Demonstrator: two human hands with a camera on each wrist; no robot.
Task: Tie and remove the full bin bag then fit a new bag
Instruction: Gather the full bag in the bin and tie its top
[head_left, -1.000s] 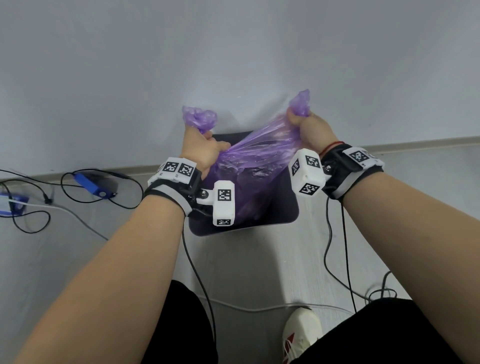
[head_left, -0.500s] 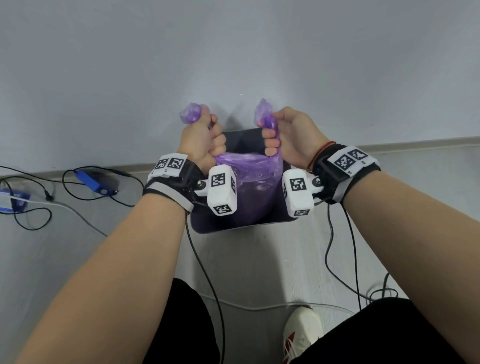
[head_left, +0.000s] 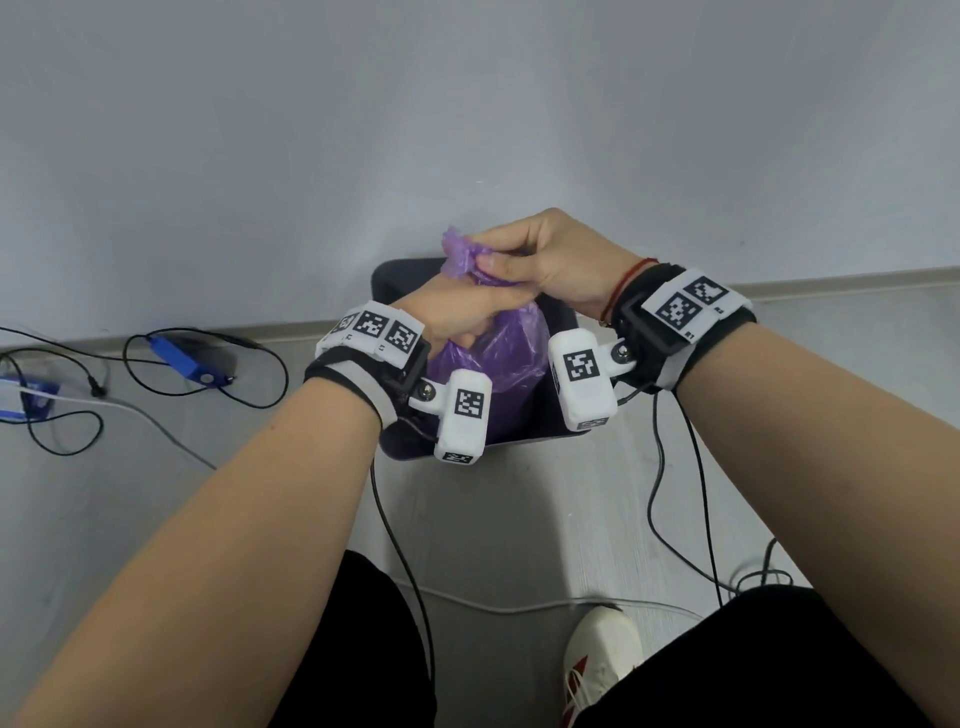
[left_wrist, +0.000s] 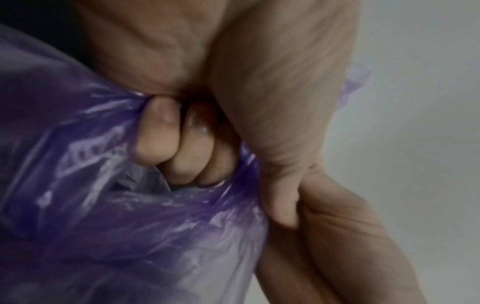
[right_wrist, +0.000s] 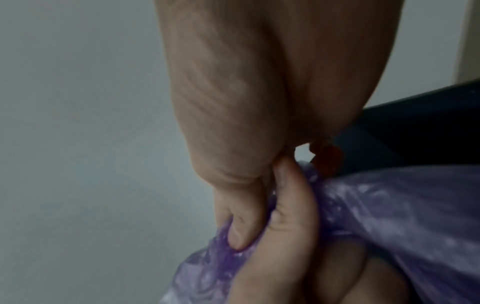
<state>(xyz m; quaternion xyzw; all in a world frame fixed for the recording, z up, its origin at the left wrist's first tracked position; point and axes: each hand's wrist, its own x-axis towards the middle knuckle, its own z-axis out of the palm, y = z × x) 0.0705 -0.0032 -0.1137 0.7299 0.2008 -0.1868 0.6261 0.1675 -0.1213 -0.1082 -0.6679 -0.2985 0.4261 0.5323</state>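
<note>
A full purple bin bag (head_left: 498, 358) sits inside a dark bin (head_left: 558, 415) against the wall. Both hands meet over the bag's gathered top. My left hand (head_left: 457, 312) grips the bunched plastic with curled fingers (left_wrist: 158, 148), the purple bag (left_wrist: 130, 226) spreading below them. My right hand (head_left: 540, 260) lies over the left and pinches a purple end (head_left: 460, 249) that sticks up to the left. In the right wrist view the thumb (right_wrist: 239, 218) presses into the bag (right_wrist: 389, 205), with the bin's rim (right_wrist: 428, 115) behind.
Pale wall behind the bin, grey floor in front. A blue device (head_left: 182, 356) with black cables lies on the floor at left, another blue item (head_left: 26, 400) at the left edge. Cables hang from both wrists. A white shoe (head_left: 597, 660) stands near the bin.
The hands held the two bag ends apart a second ago. They came together, and now the right hand has crossed over the left at the bag's top.
</note>
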